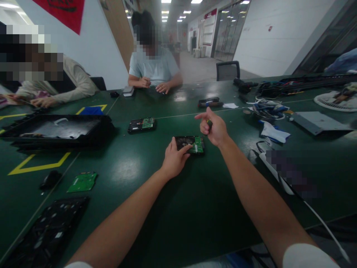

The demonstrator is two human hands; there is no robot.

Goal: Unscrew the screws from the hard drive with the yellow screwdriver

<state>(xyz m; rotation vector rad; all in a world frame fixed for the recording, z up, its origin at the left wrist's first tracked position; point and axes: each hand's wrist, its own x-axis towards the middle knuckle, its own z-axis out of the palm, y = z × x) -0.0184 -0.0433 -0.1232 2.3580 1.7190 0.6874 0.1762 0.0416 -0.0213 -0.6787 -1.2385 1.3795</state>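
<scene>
Open table near me, clutter at the edges

Bare green table [156, 193] lies between my arms and the hard drive [190, 144] under my left hand [174, 160]. A black tray [55, 130] and a loose circuit board [82, 182] block the left; cables [267, 109] and a white cloth [275, 133] crowd the right, beyond my right hand [213, 128].
</scene>
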